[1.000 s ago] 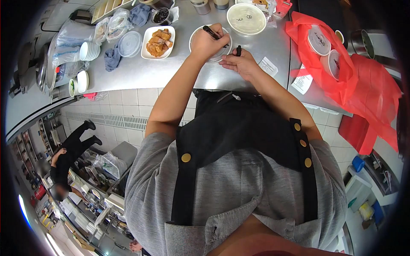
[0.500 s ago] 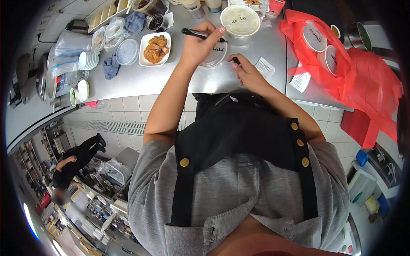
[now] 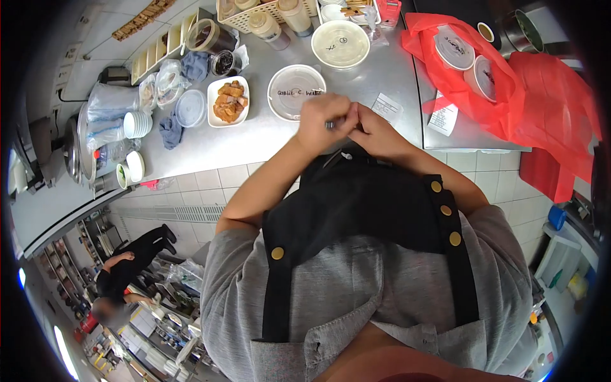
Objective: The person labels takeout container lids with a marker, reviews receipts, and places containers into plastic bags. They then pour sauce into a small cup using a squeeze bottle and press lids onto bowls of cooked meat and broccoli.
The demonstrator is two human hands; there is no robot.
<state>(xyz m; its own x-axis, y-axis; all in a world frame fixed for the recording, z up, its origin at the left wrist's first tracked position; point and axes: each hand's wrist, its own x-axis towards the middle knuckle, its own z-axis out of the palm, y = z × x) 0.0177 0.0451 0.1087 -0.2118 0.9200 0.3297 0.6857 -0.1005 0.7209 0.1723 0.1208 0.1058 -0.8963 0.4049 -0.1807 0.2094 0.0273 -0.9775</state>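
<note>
The closed fingers of my left hand (image 3: 326, 120) are wrapped round a black marker (image 3: 330, 125), with only its end showing. My right hand (image 3: 377, 132) is closed against my left, its fingertips meeting it; the marker cap between them is hidden. Just beyond my left hand, a round lidded bowl (image 3: 296, 93) lies on the steel counter (image 3: 210, 145), with black handwriting across its lid. Another round lidded bowl (image 3: 340, 44), also marked, stands farther back. A printed slip (image 3: 386, 108) lies beyond my right hand.
Fried pieces fill a square white dish (image 3: 228, 114) at left, near a clear lid (image 3: 190, 109), blue cloth (image 3: 170, 131) and stacked cups (image 3: 137, 125). Sauce bottles (image 3: 268, 30) stand behind. At right, a red bag (image 3: 423, 39) holds lidded bowls. Another person (image 3: 137, 261) stands at lower left.
My left hand has moved off the lid toward me with the marker, uncovering the writing. Both hands have come together. The view has shifted slightly, and the other person's arm has moved.
</note>
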